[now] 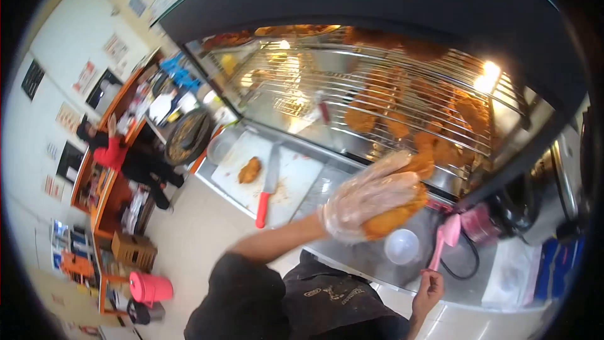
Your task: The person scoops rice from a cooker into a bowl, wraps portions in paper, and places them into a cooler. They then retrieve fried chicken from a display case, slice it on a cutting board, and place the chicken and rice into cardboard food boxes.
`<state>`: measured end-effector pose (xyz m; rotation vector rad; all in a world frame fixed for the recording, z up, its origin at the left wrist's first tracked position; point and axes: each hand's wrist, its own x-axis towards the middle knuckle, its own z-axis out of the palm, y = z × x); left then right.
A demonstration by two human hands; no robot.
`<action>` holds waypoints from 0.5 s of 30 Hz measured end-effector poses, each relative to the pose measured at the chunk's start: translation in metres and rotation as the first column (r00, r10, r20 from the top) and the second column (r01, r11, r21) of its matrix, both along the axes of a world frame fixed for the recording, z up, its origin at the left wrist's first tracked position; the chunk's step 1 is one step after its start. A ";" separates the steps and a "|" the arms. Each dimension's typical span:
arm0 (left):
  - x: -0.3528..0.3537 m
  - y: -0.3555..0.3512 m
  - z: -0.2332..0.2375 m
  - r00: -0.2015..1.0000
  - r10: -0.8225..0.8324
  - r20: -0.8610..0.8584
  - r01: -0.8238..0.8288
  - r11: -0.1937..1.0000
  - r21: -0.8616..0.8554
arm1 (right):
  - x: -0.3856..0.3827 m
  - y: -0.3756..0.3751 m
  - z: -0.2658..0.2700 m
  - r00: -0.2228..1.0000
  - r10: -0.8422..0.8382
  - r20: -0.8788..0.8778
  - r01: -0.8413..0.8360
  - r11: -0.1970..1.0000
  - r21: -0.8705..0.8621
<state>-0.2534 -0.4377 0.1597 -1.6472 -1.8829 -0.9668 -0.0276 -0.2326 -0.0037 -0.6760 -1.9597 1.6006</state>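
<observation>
My left hand, in a clear plastic glove, is closed on golden fried food, which shows on both sides of the fingers. It is in front of the lower right part of a lit display case. My right hand is bare, with its fingers closed at the handle end of a pink scoop. A small white bowl sits on the metal counter between my hands. To the left, a white cutting board holds one fried piece and a red-handled knife.
Wire racks in the case hold several fried pieces. A dark round pan stands beyond the board. At the far left, a person in red is by an orange counter. A pink bucket stands on the floor. A dark cable loops at the right.
</observation>
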 end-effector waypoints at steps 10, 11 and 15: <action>0.046 -0.339 -0.100 0.135 -0.320 0.938 -0.963 0.179 0.200 | -0.194 -0.298 -0.003 0.654 0.677 0.336 -0.756 0.585 0.294; 0.034 -0.375 -0.109 0.110 -0.297 0.948 -0.986 0.085 0.141 | -0.209 -0.332 -0.008 0.656 0.648 0.387 -0.751 0.514 0.414; -0.033 -0.455 -0.098 0.065 -0.196 0.978 -0.878 0.454 0.150 | -0.235 -0.404 -0.015 0.517 0.489 0.703 -0.839 0.453 0.303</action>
